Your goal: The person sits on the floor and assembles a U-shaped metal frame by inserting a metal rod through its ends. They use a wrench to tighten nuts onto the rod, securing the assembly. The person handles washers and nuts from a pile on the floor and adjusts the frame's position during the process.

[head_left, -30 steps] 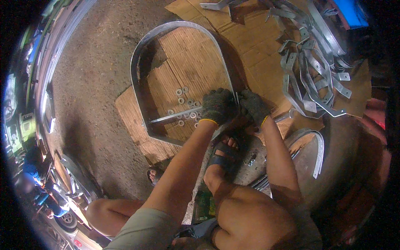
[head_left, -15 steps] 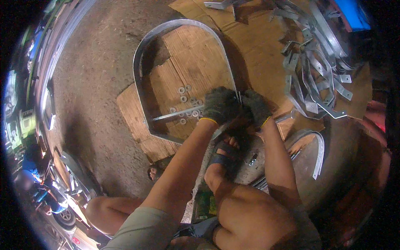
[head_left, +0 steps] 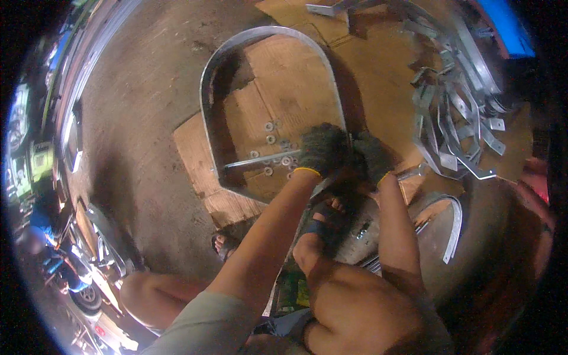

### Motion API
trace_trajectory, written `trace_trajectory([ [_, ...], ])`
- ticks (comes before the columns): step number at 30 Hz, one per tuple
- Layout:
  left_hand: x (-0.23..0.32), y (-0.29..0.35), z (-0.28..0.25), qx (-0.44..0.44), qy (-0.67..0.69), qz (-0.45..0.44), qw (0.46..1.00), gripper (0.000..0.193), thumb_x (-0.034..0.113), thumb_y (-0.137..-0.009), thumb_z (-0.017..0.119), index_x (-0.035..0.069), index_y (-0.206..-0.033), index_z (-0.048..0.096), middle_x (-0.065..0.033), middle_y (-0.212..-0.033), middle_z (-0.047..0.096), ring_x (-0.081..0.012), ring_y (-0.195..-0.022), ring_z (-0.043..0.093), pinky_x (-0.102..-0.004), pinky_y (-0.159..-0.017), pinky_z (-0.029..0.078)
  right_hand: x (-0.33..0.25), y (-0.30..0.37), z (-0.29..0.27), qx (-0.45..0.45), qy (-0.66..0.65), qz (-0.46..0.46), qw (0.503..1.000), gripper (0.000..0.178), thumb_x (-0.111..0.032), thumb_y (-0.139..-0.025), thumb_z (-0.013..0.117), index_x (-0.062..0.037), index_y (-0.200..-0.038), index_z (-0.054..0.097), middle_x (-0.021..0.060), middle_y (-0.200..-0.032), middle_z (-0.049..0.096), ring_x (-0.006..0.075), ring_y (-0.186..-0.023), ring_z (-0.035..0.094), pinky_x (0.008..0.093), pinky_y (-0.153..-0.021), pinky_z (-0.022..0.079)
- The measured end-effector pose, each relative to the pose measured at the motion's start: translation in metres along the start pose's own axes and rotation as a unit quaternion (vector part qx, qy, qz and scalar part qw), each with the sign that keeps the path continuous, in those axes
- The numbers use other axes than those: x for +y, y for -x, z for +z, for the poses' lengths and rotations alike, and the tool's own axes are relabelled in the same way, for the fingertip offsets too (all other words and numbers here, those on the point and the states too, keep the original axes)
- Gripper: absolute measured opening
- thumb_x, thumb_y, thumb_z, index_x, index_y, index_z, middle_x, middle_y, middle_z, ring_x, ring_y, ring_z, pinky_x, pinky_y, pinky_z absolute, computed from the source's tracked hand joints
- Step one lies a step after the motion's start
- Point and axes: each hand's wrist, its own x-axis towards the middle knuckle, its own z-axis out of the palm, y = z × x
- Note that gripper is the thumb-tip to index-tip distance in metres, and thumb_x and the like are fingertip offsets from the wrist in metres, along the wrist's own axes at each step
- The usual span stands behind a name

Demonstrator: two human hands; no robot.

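A flat metal band bent into a large arch (head_left: 206, 112) lies before me on cardboard. Across its lower part runs a thin metal rod (head_left: 254, 158). My left hand (head_left: 322, 148), in a dark glove with a yellow cuff, is closed around the rod's right end inside the band. On the outer side of the band's right edge, my gloved right hand (head_left: 373, 155) is closed against the same spot. Its fingertips are in shadow, so what they grip is hidden. Several round washers (head_left: 270, 139) are scattered on the cardboard under the rod.
Bent metal brackets (head_left: 455, 124) are heaped at the right on cardboard (head_left: 378, 71). Nearer, a curved metal strip (head_left: 457, 228) lies by my right forearm. Small shiny hardware (head_left: 361, 232) sits near my sandalled foot (head_left: 322, 222). A person (head_left: 44, 236) is at the far left.
The whole scene has shifted slightly right in the view. Both hands stay at the band's right edge, with the left still around the rod.
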Motion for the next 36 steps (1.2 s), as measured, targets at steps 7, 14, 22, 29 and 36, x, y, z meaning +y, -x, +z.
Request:
trace_trajectory([
  [7, -0.001, 0.002, 0.001, 0.030, 0.013, 0.025, 0.999, 0.033, 0.035, -0.079, 0.073, 0.010, -0.100, 0.079, -0.0233, -0.103, 0.071, -0.0433, -0.099, 0.069, -0.0526, -0.086, 0.057, 0.002, 0.004, -0.009, 0.015, 0.005, 0.008, 1.000, 0.032, -0.026, -0.091, 0.070, -0.0020, -0.112, 0.071, 0.0048, -0.101, 0.071, 0.0161, -0.090, 0.063, 0.0325, -0.079, 0.052],
  [14, -0.002, 0.007, -0.010, -0.019, 0.028, -0.004, 0.999, 0.037, 0.038, -0.079, 0.073, 0.011, -0.103, 0.079, -0.0232, -0.108, 0.069, -0.0427, -0.104, 0.067, -0.0528, -0.091, 0.054, -0.013, 0.007, 0.007, -0.005, -0.030, 0.009, 0.999, 0.027, -0.019, -0.093, 0.066, -0.0030, -0.114, 0.070, 0.0049, -0.102, 0.070, 0.0170, -0.092, 0.064, 0.0315, -0.082, 0.052],
  [22, 0.004, 0.007, -0.007, -0.016, -0.001, 0.001, 1.000, 0.038, 0.042, -0.080, 0.072, 0.012, -0.103, 0.079, -0.0209, -0.110, 0.069, -0.0417, -0.108, 0.066, -0.0525, -0.092, 0.054, -0.005, 0.006, -0.003, -0.014, -0.083, 0.042, 0.996, 0.027, -0.018, -0.093, 0.066, -0.0034, -0.116, 0.070, 0.0036, -0.104, 0.070, 0.0166, -0.092, 0.064, 0.0318, -0.083, 0.053],
  [29, -0.014, 0.002, -0.004, -0.023, -0.018, -0.012, 0.999, 0.034, 0.037, -0.083, 0.070, 0.012, -0.104, 0.079, -0.0202, -0.111, 0.069, -0.0414, -0.107, 0.066, -0.0521, -0.091, 0.054, -0.038, 0.013, 0.028, -0.007, -0.037, 0.027, 0.999, 0.031, -0.022, -0.094, 0.066, -0.0043, -0.119, 0.069, 0.0044, -0.107, 0.070, 0.0205, -0.094, 0.064, 0.0343, -0.084, 0.053],
  [36, 0.000, 0.048, -0.012, 0.201, 0.106, 0.019, 0.974, 0.030, 0.031, -0.083, 0.072, 0.010, -0.104, 0.075, -0.0181, -0.110, 0.069, -0.0418, -0.103, 0.066, -0.0538, -0.090, 0.052, -0.037, 0.029, 0.028, 0.014, -0.167, 0.038, 0.985, 0.029, -0.028, -0.098, 0.061, -0.0064, -0.115, 0.072, 0.0106, -0.096, 0.072, 0.0212, -0.086, 0.066, 0.0366, -0.078, 0.052],
])
